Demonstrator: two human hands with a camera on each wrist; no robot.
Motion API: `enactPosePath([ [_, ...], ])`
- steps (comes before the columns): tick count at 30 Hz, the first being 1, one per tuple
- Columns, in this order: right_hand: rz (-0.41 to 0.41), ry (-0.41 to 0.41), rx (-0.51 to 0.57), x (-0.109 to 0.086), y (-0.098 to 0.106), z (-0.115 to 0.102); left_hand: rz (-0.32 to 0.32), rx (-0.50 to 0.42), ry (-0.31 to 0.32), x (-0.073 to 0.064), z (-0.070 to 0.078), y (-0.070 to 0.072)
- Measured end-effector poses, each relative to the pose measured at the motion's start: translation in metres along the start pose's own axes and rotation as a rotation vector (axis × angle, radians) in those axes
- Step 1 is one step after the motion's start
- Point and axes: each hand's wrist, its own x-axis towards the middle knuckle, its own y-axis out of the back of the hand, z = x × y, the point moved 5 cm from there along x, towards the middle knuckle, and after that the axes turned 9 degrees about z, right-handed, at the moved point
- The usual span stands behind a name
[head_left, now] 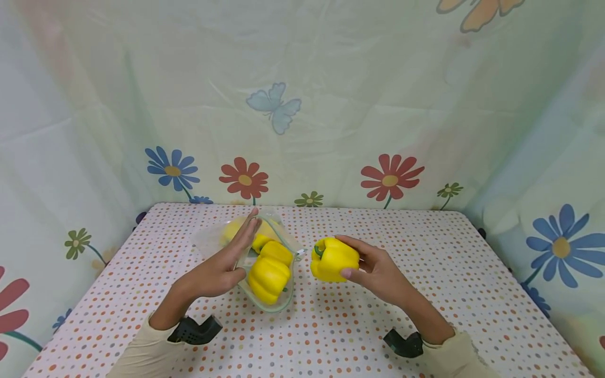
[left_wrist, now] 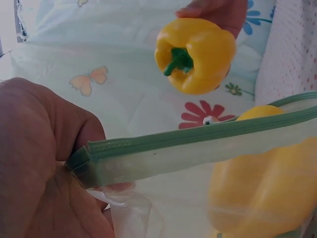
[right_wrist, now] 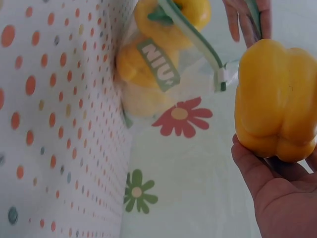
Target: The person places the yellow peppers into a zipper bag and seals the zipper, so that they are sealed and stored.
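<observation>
My left hand [head_left: 218,273] pinches one end of a clear zip bag's [head_left: 207,241] mouth between thumb and fingers, seen close in the left wrist view at the green zip strip [left_wrist: 198,136]. The bag's mouth gapes, and several yellow bell peppers [head_left: 268,279] lie inside. To the right of the bag, my right hand [head_left: 382,270] grips another yellow bell pepper [head_left: 334,260] by its side, raised off the table. That pepper's green stem [left_wrist: 179,60] points toward the bag. A white slider [right_wrist: 221,75] sits on the zip strip.
The table [head_left: 425,247] has a white cover with coloured dots. A curtain [head_left: 331,131] with printed flowers and butterflies surrounds its back and sides. Each wrist carries a black camera mount, one on the left [head_left: 196,331] and one on the right [head_left: 404,344].
</observation>
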Motion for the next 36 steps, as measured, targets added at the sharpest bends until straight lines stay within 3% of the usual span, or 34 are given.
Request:
enactPosePath([
  [12,-0.083,0.009,0.106,0.008,-0.035,-0.011,-0.005,0.031,0.02,0.0,0.001,0.0],
  [25,-0.251,0.085,0.245,0.015,-0.082,-0.015,-0.006,0.049,-0.008,-0.001,0.001,0.001],
  [36,-0.304,0.082,0.272,0.023,-0.102,-0.009,-0.018,0.04,-0.004,-0.001,0.001,-0.001],
])
